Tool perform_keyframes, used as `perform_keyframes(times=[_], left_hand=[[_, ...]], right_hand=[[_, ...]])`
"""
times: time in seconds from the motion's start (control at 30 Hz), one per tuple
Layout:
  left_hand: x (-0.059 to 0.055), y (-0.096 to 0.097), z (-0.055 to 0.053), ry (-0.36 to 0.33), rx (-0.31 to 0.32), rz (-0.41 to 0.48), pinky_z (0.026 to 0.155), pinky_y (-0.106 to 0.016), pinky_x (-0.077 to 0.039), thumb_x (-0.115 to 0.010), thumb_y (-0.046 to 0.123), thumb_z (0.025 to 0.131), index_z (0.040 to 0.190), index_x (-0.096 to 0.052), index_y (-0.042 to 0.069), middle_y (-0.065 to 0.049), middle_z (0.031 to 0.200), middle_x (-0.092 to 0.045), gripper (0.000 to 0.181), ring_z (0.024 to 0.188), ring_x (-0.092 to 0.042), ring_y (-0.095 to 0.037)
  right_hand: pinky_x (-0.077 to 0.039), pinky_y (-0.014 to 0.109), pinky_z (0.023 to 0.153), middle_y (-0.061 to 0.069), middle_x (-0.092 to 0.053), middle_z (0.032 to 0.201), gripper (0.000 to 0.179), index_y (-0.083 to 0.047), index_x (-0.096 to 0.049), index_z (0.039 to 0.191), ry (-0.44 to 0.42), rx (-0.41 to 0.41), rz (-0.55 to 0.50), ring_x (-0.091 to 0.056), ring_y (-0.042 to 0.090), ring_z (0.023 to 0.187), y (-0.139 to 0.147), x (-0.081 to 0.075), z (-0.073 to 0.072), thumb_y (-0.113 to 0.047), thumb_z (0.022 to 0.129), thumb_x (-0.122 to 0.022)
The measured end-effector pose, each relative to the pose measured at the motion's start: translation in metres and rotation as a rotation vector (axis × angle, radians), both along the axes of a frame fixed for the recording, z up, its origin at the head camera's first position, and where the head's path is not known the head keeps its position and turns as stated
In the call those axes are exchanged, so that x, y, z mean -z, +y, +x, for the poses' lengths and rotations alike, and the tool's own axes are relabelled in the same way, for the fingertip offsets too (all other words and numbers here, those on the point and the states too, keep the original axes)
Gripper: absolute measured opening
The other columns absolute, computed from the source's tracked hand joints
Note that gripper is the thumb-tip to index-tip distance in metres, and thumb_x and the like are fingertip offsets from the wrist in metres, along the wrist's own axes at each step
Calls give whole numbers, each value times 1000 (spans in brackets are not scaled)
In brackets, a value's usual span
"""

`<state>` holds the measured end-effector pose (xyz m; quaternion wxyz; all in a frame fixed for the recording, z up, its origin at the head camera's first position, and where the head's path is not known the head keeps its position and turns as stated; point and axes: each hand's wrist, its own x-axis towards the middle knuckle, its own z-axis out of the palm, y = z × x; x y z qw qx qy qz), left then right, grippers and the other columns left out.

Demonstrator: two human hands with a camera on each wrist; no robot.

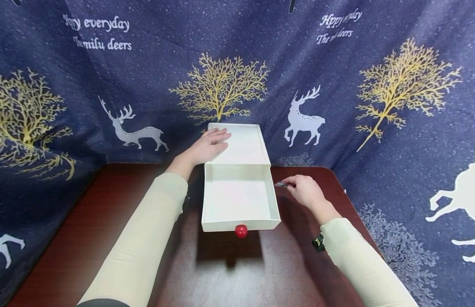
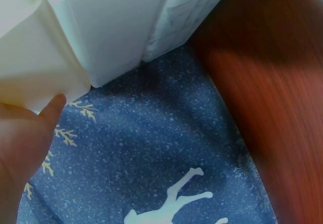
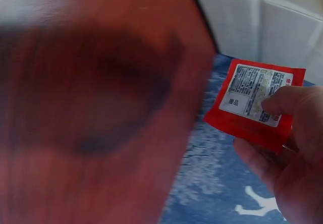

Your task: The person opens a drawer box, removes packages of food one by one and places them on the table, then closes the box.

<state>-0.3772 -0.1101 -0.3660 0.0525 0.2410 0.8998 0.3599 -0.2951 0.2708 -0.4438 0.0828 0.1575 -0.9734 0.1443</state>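
A white drawer box [image 1: 245,143] stands on the table, its drawer [image 1: 237,225] pulled out toward me with a red round knob [image 1: 241,231] on the front. The drawer's inside is bare white. My left hand [image 1: 209,146] rests on the box's top near its left edge, fingers stretched out. In the left wrist view the thumb of that hand [image 2: 22,138] lies along the box's edge. My right hand [image 1: 304,189], to the right of the drawer, pinches a small red packet [image 3: 242,118] with a white printed label between thumb and fingers.
The dark red-brown wooden table [image 1: 229,273] carries the box, whose drawer casts a shadow on it. Behind and at the sides hangs a dark blue cloth [image 1: 152,76] with deer and yellow trees. A dark band [image 1: 319,242] sits at my right wrist.
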Motion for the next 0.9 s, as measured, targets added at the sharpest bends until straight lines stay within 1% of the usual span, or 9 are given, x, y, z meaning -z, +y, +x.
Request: perform_keyframes(times=[0.1,0.2,0.4,0.53,0.6,0.63,0.7,0.83,0.9], left_hand=[[1,0,0,-6,3,3,141,-57,1,-48,41,116,171,-42,19,2,185,-23,59,174,-3,-26],[0,1,1,-10,4,6,140,-57,0,-48,41,116,171,-42,20,2,185,-23,59,174,-3,-26],[-1,1,2,-12,0,7,140,-58,0,-48,42,116,171,-42,20,2,185,-22,59,174,-3,-26],[-1,0,1,-14,5,7,140,-57,0,-48,42,116,171,-41,21,2,185,-22,59,174,-2,-26],[-1,0,1,-15,7,4,140,-57,1,-48,42,117,172,-40,21,3,185,-21,60,174,-2,-26],[-1,0,1,-15,5,5,140,-57,1,-48,42,116,172,-40,21,3,185,-21,60,174,-2,-26],[-1,0,1,-15,1,3,140,-58,1,-48,42,116,172,-40,21,3,185,-22,59,174,-2,-26],[0,0,1,-16,-6,4,140,-57,0,-47,42,117,171,-40,21,3,185,-22,59,174,-2,-26],[-1,0,1,-15,-8,1,141,-57,0,-47,42,117,171,-41,21,3,185,-22,59,174,-2,-26]], right_hand=[[-61,51,87,11,-77,102,22,-9,-86,113,1,-20,22,-73,31,95,2,15,2,-5,97,-72],[-62,48,86,9,-71,97,21,-8,-87,111,0,-50,43,-71,29,93,5,28,4,-3,95,-74],[-63,50,88,9,-77,102,28,-9,-86,116,-48,-95,87,-75,29,94,6,45,7,-1,91,-76],[-62,50,88,10,-76,104,34,-6,-84,119,-73,-107,83,-73,30,93,4,54,8,0,87,-77],[-62,51,90,12,-75,108,35,-6,-82,119,-92,-117,75,-74,31,96,6,58,7,-1,85,-77],[-62,50,89,13,-74,109,36,-7,-82,120,-75,-127,81,-73,31,96,11,67,2,-4,84,-77],[-63,52,91,16,-73,115,38,-7,-81,121,-92,-132,90,-74,33,100,16,79,-5,-7,84,-79],[-63,52,93,16,-73,126,41,-12,-79,126,-95,-109,136,-75,33,110,34,122,-33,-18,86,-80],[-62,54,98,15,-73,132,45,-13,-78,132,-121,-87,135,-74,35,116,39,138,-46,-21,87,-80]])
